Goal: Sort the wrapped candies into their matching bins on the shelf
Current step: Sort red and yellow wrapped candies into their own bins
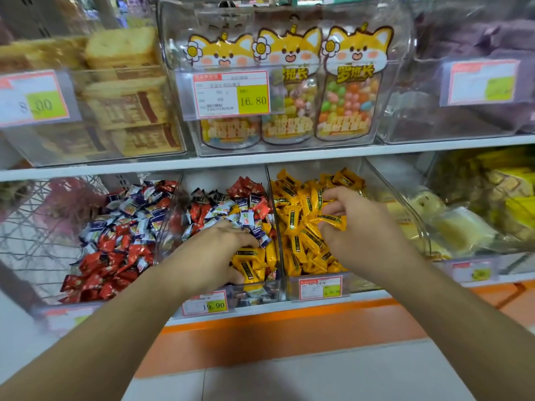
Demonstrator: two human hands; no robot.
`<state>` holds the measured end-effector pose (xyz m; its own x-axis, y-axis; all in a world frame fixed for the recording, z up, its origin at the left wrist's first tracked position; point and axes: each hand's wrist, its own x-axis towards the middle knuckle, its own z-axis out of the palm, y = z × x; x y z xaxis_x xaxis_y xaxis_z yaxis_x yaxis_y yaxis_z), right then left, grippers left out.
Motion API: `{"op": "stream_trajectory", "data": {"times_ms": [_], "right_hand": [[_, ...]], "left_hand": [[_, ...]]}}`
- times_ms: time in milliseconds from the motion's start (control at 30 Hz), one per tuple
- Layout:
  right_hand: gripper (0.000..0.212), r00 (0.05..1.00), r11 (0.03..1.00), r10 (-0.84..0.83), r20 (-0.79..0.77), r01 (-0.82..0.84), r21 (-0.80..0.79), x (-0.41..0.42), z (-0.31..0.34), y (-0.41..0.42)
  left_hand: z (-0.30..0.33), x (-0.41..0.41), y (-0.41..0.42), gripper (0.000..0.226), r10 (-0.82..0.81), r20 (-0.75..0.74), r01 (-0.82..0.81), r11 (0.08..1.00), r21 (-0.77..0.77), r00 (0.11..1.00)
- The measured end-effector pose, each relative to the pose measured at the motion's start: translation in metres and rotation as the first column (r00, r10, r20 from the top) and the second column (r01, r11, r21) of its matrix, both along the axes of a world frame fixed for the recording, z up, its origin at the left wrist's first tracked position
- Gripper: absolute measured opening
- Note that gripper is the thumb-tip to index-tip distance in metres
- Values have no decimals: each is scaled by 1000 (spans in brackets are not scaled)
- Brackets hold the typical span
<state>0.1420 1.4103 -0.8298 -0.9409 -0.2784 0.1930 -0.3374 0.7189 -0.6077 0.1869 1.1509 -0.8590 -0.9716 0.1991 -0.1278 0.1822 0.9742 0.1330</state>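
Observation:
Three clear bins stand on the lower shelf. The left bin [37, 309] holds red and blue-white candies [115, 241]. The middle bin [260, 293] holds mixed red, blue-white and yellow candies [249, 264]. The right bin [417, 218] is full of yellow candies [298, 215]. My left hand [214, 253] reaches into the middle bin, fingers curled down among the yellow candies at its front; whether it grips one is hidden. My right hand [356, 224] is in the right bin, fingers curled around a yellow candy [333, 219].
Price tags [205, 305] hang on the bin fronts. The upper shelf carries a bin of jelly-bean pouches [347, 91], toast packs [124, 91] at left and a purple-filled bin [477, 68] at right. A bin of pale yellow packs [463, 224] stands right of the yellow candies.

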Motion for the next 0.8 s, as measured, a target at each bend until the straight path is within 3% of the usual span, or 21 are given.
{"op": "stream_trajectory", "data": {"times_ms": [167,333,567,700,800], "right_hand": [[48,1000,1000,-1,15,0,13,-1,-4,2],[46,999,999,5,39,-7,35,-1,-4,-2],[40,998,998,25,49,-27,49,0,-6,-7],[36,999,998,29,27,-30,47,0,-6,-10],[39,995,994,104,3,-104,28,2,-6,-15]], "left_hand": [[-2,1,1,45,2,-39,0,999,43,999],[-7,3,-2,41,-39,-30,41,998,41,999],[-7,5,-3,37,41,-19,-41,998,39,999],[-1,8,-10,35,124,-45,-110,967,228,991],[10,12,-11,36,232,-98,-164,878,450,968]]}}
